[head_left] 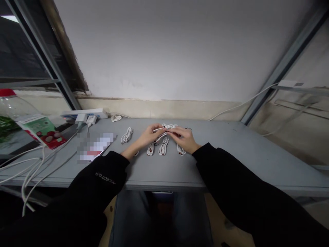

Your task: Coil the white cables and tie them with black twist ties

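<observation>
A white cable [160, 138] lies between the left hand [149, 135] and right hand [186, 140], pinched in the fingertips of both. Coiled cables [163, 146] lie near them on the grey table [226, 157]; a power strip [101, 113] stands well left.

Dim, greyish indoor light. Wall [164, 51] palest toward the middle, darkening at upper far corners. Small white glare strip [10, 19] high at left. Shadows on table [226, 147] soft, faint; black sleeves [228, 181] almost detail-free. Wide-angle stretch at sides, right post [288, 60] slanting. White cables [163, 146] slightly soft. Mosaic blocks obscure a flat item [97, 152], left.
</observation>
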Demonstrator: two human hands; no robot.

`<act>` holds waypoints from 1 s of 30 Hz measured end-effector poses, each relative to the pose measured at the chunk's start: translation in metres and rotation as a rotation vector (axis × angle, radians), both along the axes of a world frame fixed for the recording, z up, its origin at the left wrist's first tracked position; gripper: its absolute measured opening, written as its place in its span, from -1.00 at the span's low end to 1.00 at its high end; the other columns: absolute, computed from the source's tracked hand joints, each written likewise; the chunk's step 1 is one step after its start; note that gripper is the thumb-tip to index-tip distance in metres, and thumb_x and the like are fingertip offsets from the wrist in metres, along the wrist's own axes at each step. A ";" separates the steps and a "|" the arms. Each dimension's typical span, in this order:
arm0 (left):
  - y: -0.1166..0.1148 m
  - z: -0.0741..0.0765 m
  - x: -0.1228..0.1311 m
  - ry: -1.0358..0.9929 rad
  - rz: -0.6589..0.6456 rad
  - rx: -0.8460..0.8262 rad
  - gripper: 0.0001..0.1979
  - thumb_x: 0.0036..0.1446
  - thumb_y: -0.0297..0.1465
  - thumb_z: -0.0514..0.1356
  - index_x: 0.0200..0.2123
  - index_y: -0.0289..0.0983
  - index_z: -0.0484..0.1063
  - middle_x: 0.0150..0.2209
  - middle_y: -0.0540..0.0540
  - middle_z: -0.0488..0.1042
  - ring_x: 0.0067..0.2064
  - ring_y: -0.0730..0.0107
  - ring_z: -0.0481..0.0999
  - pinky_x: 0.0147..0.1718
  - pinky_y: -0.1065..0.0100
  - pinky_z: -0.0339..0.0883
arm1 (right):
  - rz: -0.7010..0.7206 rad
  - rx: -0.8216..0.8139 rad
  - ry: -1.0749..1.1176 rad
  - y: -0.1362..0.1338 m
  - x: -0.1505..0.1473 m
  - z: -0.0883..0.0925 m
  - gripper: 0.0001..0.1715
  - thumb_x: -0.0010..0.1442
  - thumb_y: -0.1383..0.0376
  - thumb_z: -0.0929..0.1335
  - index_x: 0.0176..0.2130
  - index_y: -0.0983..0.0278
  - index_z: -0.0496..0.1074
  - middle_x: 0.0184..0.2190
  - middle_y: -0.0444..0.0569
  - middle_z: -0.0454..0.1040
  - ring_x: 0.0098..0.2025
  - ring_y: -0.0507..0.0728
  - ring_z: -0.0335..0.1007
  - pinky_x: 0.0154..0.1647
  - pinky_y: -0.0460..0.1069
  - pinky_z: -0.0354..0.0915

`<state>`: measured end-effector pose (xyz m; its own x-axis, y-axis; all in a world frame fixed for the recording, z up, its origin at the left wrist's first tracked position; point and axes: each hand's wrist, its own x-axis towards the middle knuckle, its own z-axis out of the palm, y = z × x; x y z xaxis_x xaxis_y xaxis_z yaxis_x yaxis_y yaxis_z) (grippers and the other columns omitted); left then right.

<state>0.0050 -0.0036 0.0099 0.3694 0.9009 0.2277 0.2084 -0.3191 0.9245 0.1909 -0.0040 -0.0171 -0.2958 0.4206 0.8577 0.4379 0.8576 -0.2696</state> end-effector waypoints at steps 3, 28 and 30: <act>0.000 0.000 -0.001 0.027 0.000 0.045 -0.73 0.12 -0.17 0.21 -0.31 -0.27 0.43 -0.43 -0.02 0.42 -0.51 0.51 0.26 -0.50 0.41 0.12 | -0.027 -0.050 0.107 -0.001 -0.002 -0.002 -0.78 0.24 0.18 0.34 -0.27 0.22 0.56 -0.43 -0.06 0.55 -0.52 0.01 0.29 -0.43 -0.03 0.30; 0.030 -0.004 -0.020 -0.171 0.434 -0.217 -0.81 0.13 -0.29 0.16 -0.47 -0.25 0.31 -0.58 0.01 0.29 -0.56 0.52 0.26 -0.52 0.40 0.18 | -0.743 -0.568 0.200 0.067 0.081 -0.006 -0.72 0.10 0.15 0.34 -0.41 0.28 0.55 -0.37 0.09 0.57 -0.29 0.25 0.46 -0.34 0.05 0.27; 0.030 -0.003 -0.021 -0.181 0.465 -0.248 -0.89 0.10 -0.38 0.17 -0.43 -0.26 0.31 -0.54 0.00 0.32 -0.52 0.51 0.30 -0.46 0.40 0.23 | -0.768 -0.632 0.142 0.068 0.085 -0.008 -0.74 0.09 0.19 0.34 -0.42 0.28 0.56 -0.35 0.11 0.58 -0.25 0.28 0.48 -0.34 0.06 0.26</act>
<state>-0.0156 0.0268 0.0068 -0.1051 0.9944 0.0107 0.1066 0.0006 0.9943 0.2758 0.0641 -0.0250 0.3341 0.8449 0.4177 0.7411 0.0383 -0.6703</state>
